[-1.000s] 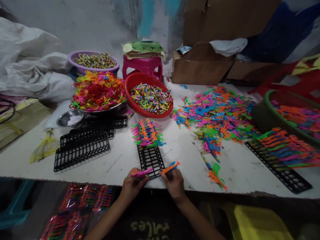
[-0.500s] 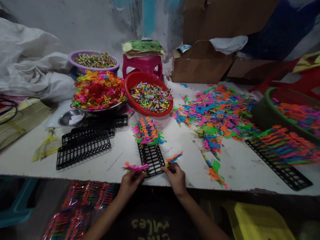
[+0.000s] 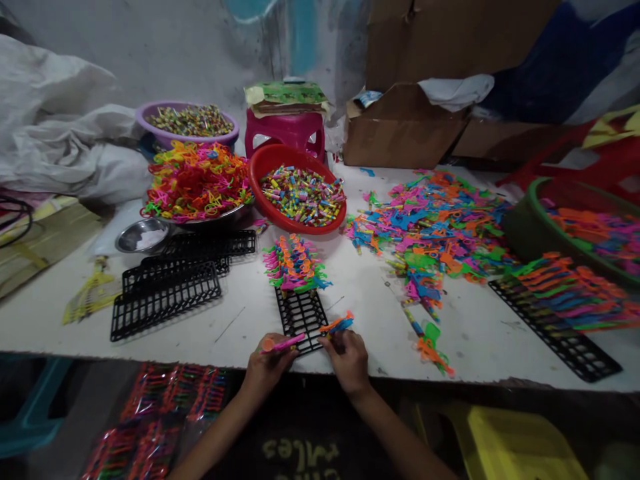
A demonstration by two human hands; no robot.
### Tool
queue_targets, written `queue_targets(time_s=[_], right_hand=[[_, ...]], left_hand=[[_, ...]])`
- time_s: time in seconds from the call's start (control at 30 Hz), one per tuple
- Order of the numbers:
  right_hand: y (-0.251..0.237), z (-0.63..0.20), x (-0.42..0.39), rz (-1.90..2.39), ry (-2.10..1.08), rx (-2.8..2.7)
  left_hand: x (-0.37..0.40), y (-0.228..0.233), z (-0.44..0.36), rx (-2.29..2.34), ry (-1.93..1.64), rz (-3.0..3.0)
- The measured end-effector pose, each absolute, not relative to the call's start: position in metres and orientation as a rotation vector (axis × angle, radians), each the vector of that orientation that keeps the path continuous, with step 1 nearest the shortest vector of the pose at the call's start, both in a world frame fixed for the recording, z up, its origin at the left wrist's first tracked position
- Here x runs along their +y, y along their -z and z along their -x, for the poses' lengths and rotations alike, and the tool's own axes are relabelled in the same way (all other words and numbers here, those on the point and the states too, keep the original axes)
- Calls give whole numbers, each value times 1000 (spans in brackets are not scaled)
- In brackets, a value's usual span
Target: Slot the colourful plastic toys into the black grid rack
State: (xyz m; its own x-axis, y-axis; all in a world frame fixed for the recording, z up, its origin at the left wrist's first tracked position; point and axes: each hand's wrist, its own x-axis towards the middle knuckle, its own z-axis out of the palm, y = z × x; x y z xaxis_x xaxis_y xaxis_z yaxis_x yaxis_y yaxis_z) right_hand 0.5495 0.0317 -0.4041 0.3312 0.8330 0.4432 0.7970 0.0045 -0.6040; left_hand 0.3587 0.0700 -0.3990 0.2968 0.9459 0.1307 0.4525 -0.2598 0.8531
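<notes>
My left hand [image 3: 270,363] is closed on a pink plastic toy piece [image 3: 289,343] with an orange round end, at the near left corner of a black slotted rack [image 3: 303,319]. In my right hand [image 3: 350,360] I pinch an orange and blue toy piece [image 3: 337,324] at the rack's near right edge. The far part of that rack carries rows of upright colourful toy pieces [image 3: 295,263]. My fingers hide the lower ends of both held pieces, so I cannot tell whether they sit in the slots.
Several black racks [image 3: 167,300] lie at the left beside a small metal bowl [image 3: 143,235]. Behind stands a red basin [image 3: 255,177] of small striped tubes. A heap of toy pieces [image 3: 425,220] spreads to the right. A filled rack [image 3: 575,350] and green tub [image 3: 520,213] are far right.
The pink piece has turned and moved right, closer over the rack. The orange and blue piece has swung left and lower over the rack's right edge. Both hands stay by the near end.
</notes>
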Motion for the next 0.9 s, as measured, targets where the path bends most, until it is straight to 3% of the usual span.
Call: queue_targets(time_s=[0.27,0.57,0.9], right_hand=[[405,-550,30,1790,63,-1589],[396,-597,99,1721,-270,-1715],[407,-586,111,1781,-296,-1486]], left_hand=[[71,404,-358,1256,-813,-1952],[78,381,-382,1013,-863,-2150],[98,372,-402,1001,-945,-2231]])
